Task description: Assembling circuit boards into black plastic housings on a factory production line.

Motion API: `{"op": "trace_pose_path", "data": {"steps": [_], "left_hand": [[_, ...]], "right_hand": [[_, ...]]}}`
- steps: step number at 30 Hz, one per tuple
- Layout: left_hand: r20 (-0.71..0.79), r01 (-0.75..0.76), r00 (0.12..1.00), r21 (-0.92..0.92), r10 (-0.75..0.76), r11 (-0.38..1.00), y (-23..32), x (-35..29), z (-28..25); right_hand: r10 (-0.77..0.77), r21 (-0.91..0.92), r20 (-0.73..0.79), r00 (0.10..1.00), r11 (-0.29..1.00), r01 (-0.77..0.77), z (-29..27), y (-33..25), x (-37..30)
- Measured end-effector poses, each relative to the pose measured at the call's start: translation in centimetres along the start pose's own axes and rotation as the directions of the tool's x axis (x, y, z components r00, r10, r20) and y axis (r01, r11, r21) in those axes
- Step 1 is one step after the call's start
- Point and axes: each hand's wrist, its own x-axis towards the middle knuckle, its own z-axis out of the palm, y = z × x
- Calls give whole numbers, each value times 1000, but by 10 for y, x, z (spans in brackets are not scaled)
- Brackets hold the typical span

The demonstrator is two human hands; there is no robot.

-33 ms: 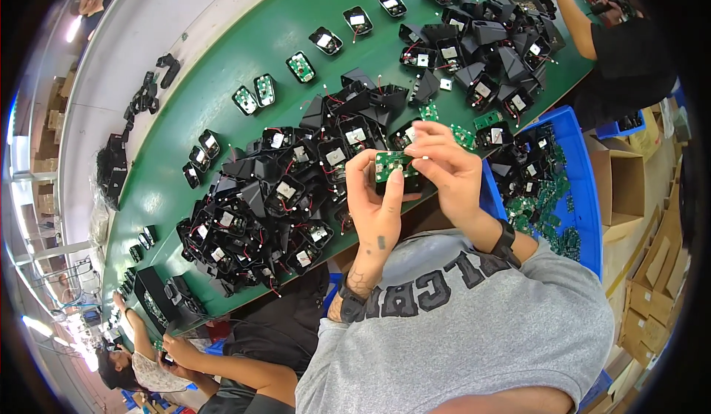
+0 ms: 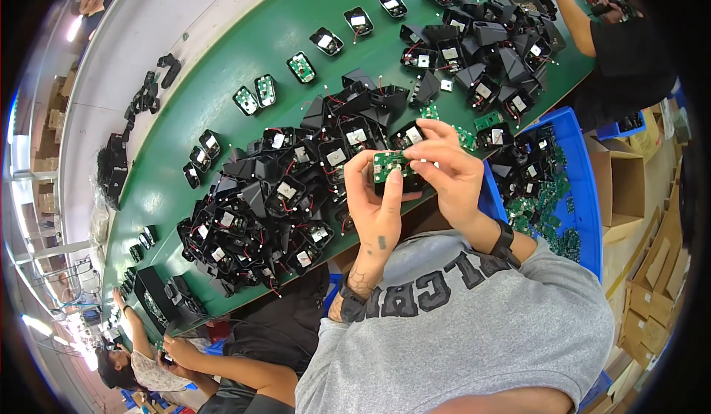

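Just in front of my body, my left hand point(image 2: 375, 205) is closed around a small black plastic housing point(image 2: 411, 187). A green circuit board point(image 2: 382, 167) lies over the housing, and my left thumb presses on its face. At the board's right end, the fingers of my right hand point(image 2: 455, 181) are pinched together. What sits between those fingertips is too small to make out. A big heap of black housings point(image 2: 252, 192) with white parts and red wires lies left of my hands. Several loose green boards point(image 2: 465, 138) lie just beyond my right hand.
A blue bin point(image 2: 589, 192) at my right holds green boards and black housings. Another heap of housings point(image 2: 492, 32) is at the far right. Housings stand in a row along the green table point(image 2: 222, 66), some with boards point(image 2: 301, 67). Co-workers' arms point(image 2: 574, 14) reach in at both ends.
Hardly anything differs. The fingers of my right hand have shifted slightly at the board's end, and the board has moved a touch left.
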Motion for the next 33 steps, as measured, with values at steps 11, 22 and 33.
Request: {"op": "trace_pose_path", "data": {"steps": [11, 22, 33], "left_hand": [[17, -441, 882, 377, 470, 814, -10, 6, -15], [-89, -289, 952, 47, 292, 956, -9, 10, -9], [-32, -487, 832, 436, 554, 756, -4, 10, -9]], "right_hand": [[-55, -383, 257, 965, 911, 154, 0, -30, 28], [227, -96, 134, 965, 972, -215, 4, -19, 22], [222, -96, 209, 952, 974, -206, 6, -12, 21]]}}
